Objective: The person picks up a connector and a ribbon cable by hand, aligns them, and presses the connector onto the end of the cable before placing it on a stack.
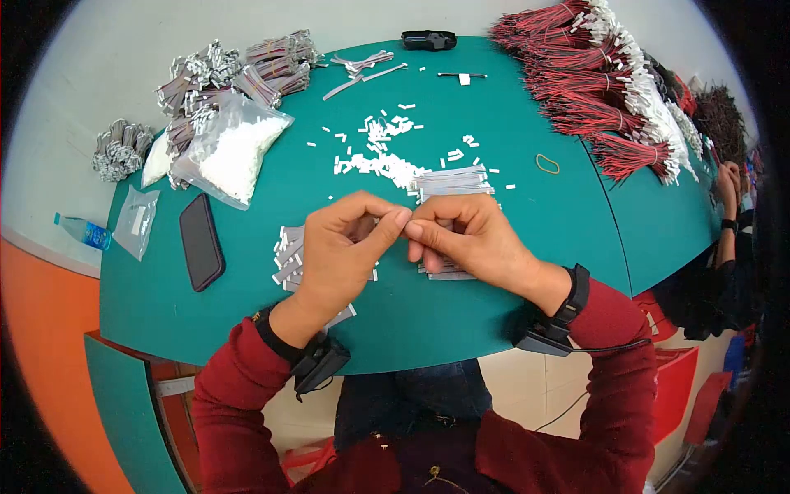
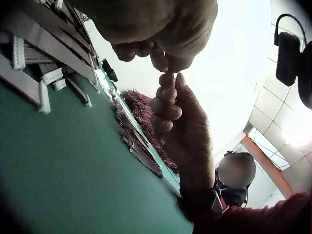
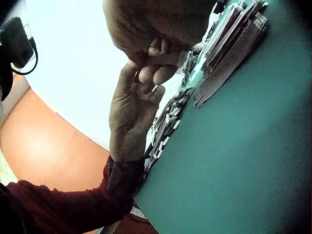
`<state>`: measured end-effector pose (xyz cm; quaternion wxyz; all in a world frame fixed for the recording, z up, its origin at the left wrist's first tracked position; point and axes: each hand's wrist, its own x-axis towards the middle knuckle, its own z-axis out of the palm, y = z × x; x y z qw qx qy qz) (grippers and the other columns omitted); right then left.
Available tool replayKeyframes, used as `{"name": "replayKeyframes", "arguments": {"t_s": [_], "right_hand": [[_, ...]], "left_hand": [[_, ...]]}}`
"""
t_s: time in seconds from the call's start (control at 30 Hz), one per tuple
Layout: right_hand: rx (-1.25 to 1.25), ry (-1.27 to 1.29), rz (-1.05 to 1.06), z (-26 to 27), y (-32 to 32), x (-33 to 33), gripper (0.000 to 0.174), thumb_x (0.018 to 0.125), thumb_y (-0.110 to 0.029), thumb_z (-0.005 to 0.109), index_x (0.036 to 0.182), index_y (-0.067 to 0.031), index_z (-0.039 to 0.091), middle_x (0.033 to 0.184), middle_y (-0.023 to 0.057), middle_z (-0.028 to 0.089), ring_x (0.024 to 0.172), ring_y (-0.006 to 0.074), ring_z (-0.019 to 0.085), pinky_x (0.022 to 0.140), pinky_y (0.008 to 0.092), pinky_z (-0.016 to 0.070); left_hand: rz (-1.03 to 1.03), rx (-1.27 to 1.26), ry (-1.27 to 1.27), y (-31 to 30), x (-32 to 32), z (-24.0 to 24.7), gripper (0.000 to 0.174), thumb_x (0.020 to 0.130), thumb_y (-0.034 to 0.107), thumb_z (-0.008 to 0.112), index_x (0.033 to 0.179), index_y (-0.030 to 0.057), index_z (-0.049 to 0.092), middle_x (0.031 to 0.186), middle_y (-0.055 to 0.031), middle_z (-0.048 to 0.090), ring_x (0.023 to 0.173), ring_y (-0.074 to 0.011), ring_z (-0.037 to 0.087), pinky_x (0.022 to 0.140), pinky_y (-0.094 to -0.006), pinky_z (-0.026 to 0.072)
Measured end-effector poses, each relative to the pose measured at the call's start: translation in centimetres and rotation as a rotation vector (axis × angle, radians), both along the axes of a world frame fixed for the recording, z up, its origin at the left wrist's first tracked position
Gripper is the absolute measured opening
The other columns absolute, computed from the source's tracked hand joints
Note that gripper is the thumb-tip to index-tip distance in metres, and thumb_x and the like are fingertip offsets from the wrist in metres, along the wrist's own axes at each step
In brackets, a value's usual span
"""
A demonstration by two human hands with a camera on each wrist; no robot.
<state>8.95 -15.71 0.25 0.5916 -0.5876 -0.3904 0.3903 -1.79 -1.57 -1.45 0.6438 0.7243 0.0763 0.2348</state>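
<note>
Head view, what's the left hand (image 1: 333,255) meeting the right hand (image 1: 473,239) over?

— Both pinch a thin pale strip (image 2: 172,79) above the green table (image 1: 247,309); light, bendy I'd guess, best held by its ends.

The desk (image 1: 510,296) has a smooth, matt teal top. The grey ribbon cables (image 1: 453,181) look like soft plastic with hard white plastic ends. The bag (image 1: 234,148) is clear, crinkled, glossy plastic, and the phone (image 1: 202,242) is glossy black. The red wires (image 1: 601,74) have a dull plastic coating. The sleeves (image 1: 239,387) are matt red knit cloth. The thin strip (image 2: 172,79) pinched between the left hand (image 1: 337,247) and the right hand (image 1: 473,239) looks pale and smooth.
</note>
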Motion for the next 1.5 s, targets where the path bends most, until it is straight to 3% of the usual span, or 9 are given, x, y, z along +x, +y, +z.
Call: {"name": "replayKeyframes", "arguments": {"t_s": [0.17, 0.27, 0.57, 0.7, 0.8, 0.83, 1.03, 1.13, 1.5], "right_hand": [[0.020, 0.010, 0.005, -0.8, 0.1, 0.5, 0.021, 0.090, -0.018, 0.057, 0.077, -0.0028, 0.062, 0.065, -0.0013, 0.059, 0.053, 0.0024, 0.050, 0.047, 0.0175, 0.0395], [0.030, -0.006, -0.013, -0.7, 0.0, 0.8, 0.020, 0.089, -0.017, 0.057, 0.077, -0.0027, 0.062, 0.065, -0.0015, 0.059, 0.053, 0.0023, 0.050, 0.047, 0.0174, 0.0392], [0.037, -0.009, -0.063, -0.9, -0.1, 2.2, 0.015, 0.089, -0.013, 0.057, 0.082, -0.0015, 0.064, 0.066, 0.0013, 0.061, 0.053, 0.0036, 0.051, 0.047, 0.0165, 0.0407], [0.042, -0.006, -0.063, -0.8, -0.1, 2.3, 0.015, 0.089, -0.012, 0.056, 0.083, -0.0013, 0.064, 0.066, 0.0016, 0.061, 0.052, 0.0036, 0.051, 0.047, 0.0165, 0.0410], [0.031, 0.005, -0.065, -0.7, -0.2, 2.4, 0.014, 0.089, -0.012, 0.056, 0.083, -0.0014, 0.064, 0.066, 0.0017, 0.061, 0.052, 0.0034, 0.051, 0.047, 0.0166, 0.0408], [0.025, 0.009, -0.065, -0.7, -0.2, 2.4, 0.014, 0.089, -0.012, 0.057, 0.083, -0.0014, 0.064, 0.066, 0.0017, 0.061, 0.052, 0.0034, 0.051, 0.047, 0.0166, 0.0408], [0.064, -0.007, -0.074, -0.7, -0.3, 2.5, 0.016, 0.089, -0.013, 0.057, 0.082, -0.0010, 0.064, 0.065, 0.0019, 0.061, 0.051, 0.0034, 0.051, 0.045, 0.0169, 0.0403], [0.049, 0.029, -0.080, -0.6, -0.3, 2.5, 0.017, 0.088, -0.015, 0.057, 0.078, -0.0023, 0.062, 0.063, -0.0011, 0.059, 0.053, 0.0031, 0.050, 0.045, 0.0182, 0.0403], [0.080, -0.003, -0.087, -0.5, -0.3, 2.6, 0.018, 0.089, -0.015, 0.056, 0.077, -0.0020, 0.062, 0.063, -0.0008, 0.059, 0.053, 0.0031, 0.051, 0.046, 0.0180, 0.0410]], "left_hand": [[0.054, 0.242, 0.072, 0.3, -0.4, 0.1, 0.012, 0.084, 0.012, 0.063, 0.085, 0.0006, 0.065, 0.070, 0.0023, 0.057, 0.064, -0.0018, 0.046, 0.052, -0.0174, 0.0340], [-0.030, -0.013, 0.097, 0.1, 0.0, 1.0, 0.013, 0.084, 0.014, 0.063, 0.085, 0.0008, 0.066, 0.070, 0.0013, 0.056, 0.061, -0.0036, 0.043, 0.052, -0.0194, 0.0341], [0.037, 0.747, 0.352, 8.1, 2.6, 3.8, 0.017, 0.082, 0.014, 0.061, 0.094, 0.0023, 0.066, 0.075, -0.0023, 0.061, 0.068, -0.0088, 0.050, 0.065, -0.0248, 0.0409], [0.029, 0.863, 0.465, 8.8, 4.7, 2.9, 0.018, 0.077, 0.009, 0.063, 0.095, 0.0069, 0.066, 0.079, -0.0065, 0.062, 0.074, -0.0165, 0.055, 0.070, -0.0275, 0.0427], [0.050, 1.193, 0.220, 9.4, 6.1, 0.9, 0.023, 0.075, 0.008, 0.065, 0.098, 0.0073, 0.063, 0.087, -0.0094, 0.060, 0.080, -0.0239, 0.057, 0.073, -0.0336, 0.0447], [0.017, 1.190, 0.334, 9.3, 6.3, 0.7, 0.027, 0.073, 0.007, 0.066, 0.100, 0.0074, 0.061, 0.093, -0.0120, 0.057, 0.088, -0.0296, 0.056, 0.076, -0.0372, 0.0452], [-0.088, 0.900, 0.538, 7.5, 7.0, 0.9, 0.021, 0.076, 0.000, 0.061, 0.097, 0.0030, 0.061, 0.075, -0.0097, 0.057, 0.069, -0.0195, 0.055, 0.065, -0.0316, 0.0448], [-0.109, 0.782, 0.410, 7.3, 6.8, 0.1, 0.018, 0.076, -0.001, 0.059, 0.094, -0.0003, 0.061, 0.067, -0.0082, 0.056, 0.061, -0.0148, 0.052, 0.058, -0.0296, 0.0426], [-0.042, 0.965, 0.446, 6.1, 6.5, 1.4, 0.012, 0.072, 0.005, 0.064, 0.083, 0.0007, 0.061, 0.069, -0.0114, 0.060, 0.064, -0.0236, 0.059, 0.060, -0.0335, 0.0451]]}}
